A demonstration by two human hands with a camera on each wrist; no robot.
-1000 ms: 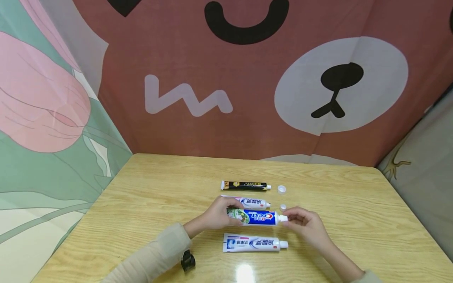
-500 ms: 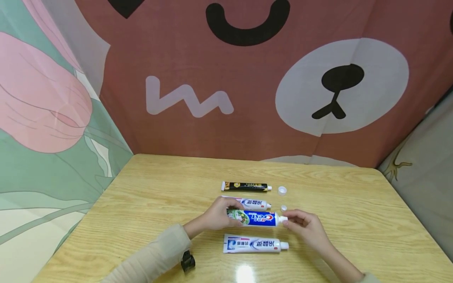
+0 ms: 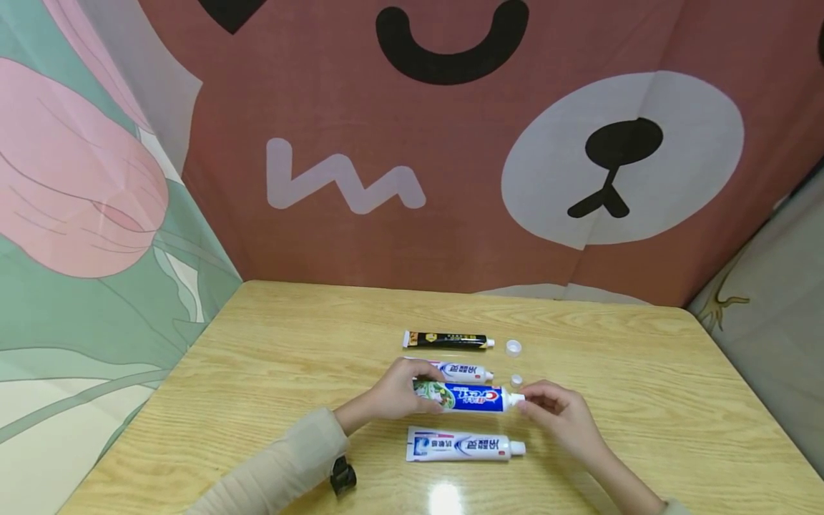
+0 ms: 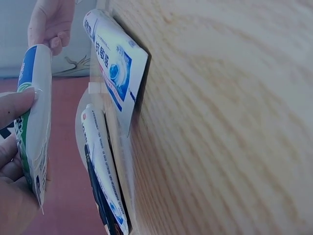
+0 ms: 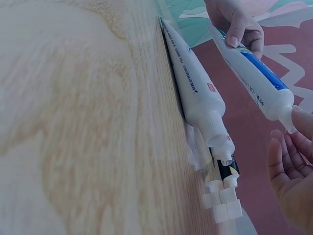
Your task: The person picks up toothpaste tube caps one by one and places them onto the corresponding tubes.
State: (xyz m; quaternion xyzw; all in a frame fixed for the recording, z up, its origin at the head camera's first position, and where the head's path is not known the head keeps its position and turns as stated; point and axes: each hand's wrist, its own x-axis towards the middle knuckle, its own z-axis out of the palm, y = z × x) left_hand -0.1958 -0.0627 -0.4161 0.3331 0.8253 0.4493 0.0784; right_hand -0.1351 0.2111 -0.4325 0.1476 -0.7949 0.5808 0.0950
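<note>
A blue, green and white Crest toothpaste tube [image 3: 473, 397] is held above the table, lying level. My left hand [image 3: 395, 388] grips its crimped end, thumb on one face in the left wrist view. At the other end, the thumb and fingertips of my right hand [image 3: 560, 415] pinch the white cap [image 5: 287, 120]. Below the held tube, a white and blue toothpaste tube [image 3: 457, 445] lies with its white cap [image 3: 517, 448] on. Behind it, a similar white tube [image 3: 466, 372] lies capless, partly hidden by my left hand and the Crest tube.
A black toothpaste tube [image 3: 450, 340] lies farther back, its white nozzle bare. Two loose white caps, a larger one [image 3: 513, 348] and a smaller one [image 3: 516, 380], sit right of the tubes. A small black object [image 3: 342, 476] is beside the left sleeve. Printed cloth [image 3: 450, 236] hangs behind the table [image 3: 290, 336].
The fingers of my right hand have shifted slightly at the cap of the Crest tube. My left hand keeps its grip, and the tubes on the table stay put.
</note>
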